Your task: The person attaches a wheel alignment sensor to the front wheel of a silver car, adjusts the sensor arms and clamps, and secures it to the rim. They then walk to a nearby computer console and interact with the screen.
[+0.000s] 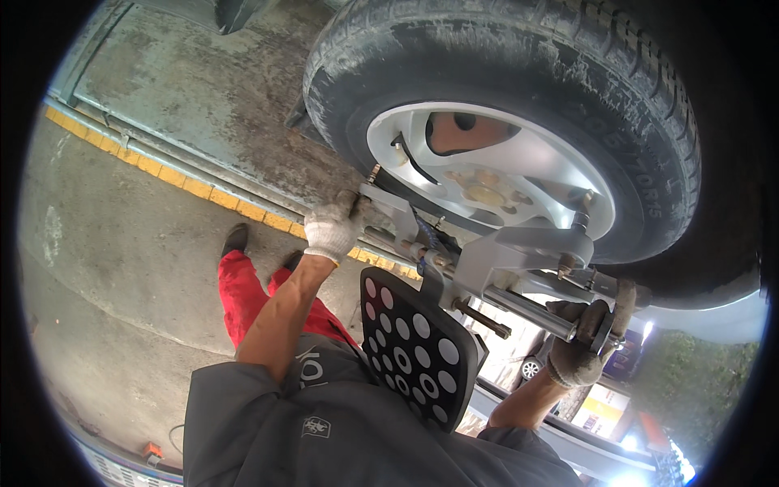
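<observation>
A grey metal wheel clamp (531, 243) spans the front of the car wheel's silver rim (389, 134). Its arms reach toward the rim's edge; whether every claw touches is too small to tell. From its middle hangs a black target plate (410, 345) with white dots and rings. My left hand (331, 227), in a dirty white glove, is closed round the clamp's left end, close to the lower rim. At the opposite end my right hand (580, 349), gloved too, has its fingers wrapped round the clamp by its steel bar (527, 312); the palm side is hidden.
The dusty tyre (349, 97) fills the upper right. Behind it runs a worn metal platform (203, 89) edged with a yellow strip (174, 177). Concrete floor (122, 268) lies to the left. A small orange object (152, 449) sits at the lower left, and a parked car (531, 367) shows beyond the plate.
</observation>
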Motion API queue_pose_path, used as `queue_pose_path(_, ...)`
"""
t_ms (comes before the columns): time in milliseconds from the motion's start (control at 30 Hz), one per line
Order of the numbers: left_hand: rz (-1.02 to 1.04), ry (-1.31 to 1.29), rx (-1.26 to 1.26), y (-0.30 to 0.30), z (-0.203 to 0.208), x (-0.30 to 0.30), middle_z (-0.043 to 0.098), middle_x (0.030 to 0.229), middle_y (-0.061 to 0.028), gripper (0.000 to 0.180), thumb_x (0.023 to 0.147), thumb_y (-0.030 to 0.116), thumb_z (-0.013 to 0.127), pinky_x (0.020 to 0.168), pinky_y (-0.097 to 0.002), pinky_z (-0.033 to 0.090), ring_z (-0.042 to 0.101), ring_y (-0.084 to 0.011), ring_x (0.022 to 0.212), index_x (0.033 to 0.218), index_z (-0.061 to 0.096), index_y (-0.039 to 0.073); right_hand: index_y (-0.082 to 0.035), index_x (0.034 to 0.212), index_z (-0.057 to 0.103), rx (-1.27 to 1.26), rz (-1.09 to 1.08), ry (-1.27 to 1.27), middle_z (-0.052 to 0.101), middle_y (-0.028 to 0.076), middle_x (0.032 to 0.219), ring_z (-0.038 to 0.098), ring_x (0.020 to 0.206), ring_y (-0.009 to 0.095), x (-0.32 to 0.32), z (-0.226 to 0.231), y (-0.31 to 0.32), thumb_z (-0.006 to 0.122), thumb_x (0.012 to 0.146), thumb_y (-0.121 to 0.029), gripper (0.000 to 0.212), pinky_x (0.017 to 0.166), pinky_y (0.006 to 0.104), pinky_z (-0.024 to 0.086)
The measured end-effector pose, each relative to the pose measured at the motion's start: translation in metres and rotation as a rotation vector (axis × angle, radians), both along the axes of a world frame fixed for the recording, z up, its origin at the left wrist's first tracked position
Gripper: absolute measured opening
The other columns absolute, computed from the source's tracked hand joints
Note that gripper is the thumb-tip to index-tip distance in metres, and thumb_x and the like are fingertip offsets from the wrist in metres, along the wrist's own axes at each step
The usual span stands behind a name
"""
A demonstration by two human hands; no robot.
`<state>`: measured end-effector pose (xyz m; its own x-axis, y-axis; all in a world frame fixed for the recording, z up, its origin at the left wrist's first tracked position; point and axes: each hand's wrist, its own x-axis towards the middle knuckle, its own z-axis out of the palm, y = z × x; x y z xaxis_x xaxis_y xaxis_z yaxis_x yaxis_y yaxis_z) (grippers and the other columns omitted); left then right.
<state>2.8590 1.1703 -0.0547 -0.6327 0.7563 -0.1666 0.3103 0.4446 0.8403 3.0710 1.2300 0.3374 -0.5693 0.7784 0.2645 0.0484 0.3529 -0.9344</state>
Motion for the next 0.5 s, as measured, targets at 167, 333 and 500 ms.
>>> queue_pose_path(167,-0.016,-0.099,-0.010,0.000,0.000,-0.002,0.080,0.106,-0.0195,0.040,0.107,0.049,0.065,0.084,-0.0552,0.059,0.076,-0.0442,0.097,0.118,0.076,0.013,-0.001,0.173,0.029,0.031,0.009,0.012,0.048,0.002,0.077,0.065,0.067,0.027,0.006,-0.002,0.003,0.079,0.102,-0.043,0.097,0.084,0.0631,0.066)
queue_pose_path(333,0.004,-0.800,0.188,-0.001,-0.013,-0.006,0.077,0.093,-0.0130,0.045,0.110,0.052,0.066,0.077,-0.0433,0.060,0.074,-0.0318,0.081,0.117,0.074,0.008,-0.004,0.175,0.026,0.000,0.068,0.025,0.046,0.003,0.076,0.059,0.066,0.027,0.010,-0.002,0.011,0.062,0.112,-0.047,0.084,0.079,0.0631,0.062)
queue_pose_path(500,-0.035,-1.549,0.387,-0.004,-0.018,-0.012,0.066,0.088,-0.0005,0.045,0.112,0.051,0.067,0.073,-0.0303,0.057,0.063,-0.0122,0.075,0.113,0.073,0.006,-0.004,0.176,0.023,-0.010,0.069,0.066,0.045,0.003,0.077,0.058,0.066,0.027,0.012,-0.005,0.018,0.065,0.111,-0.047,0.088,0.078,0.0633,0.061)
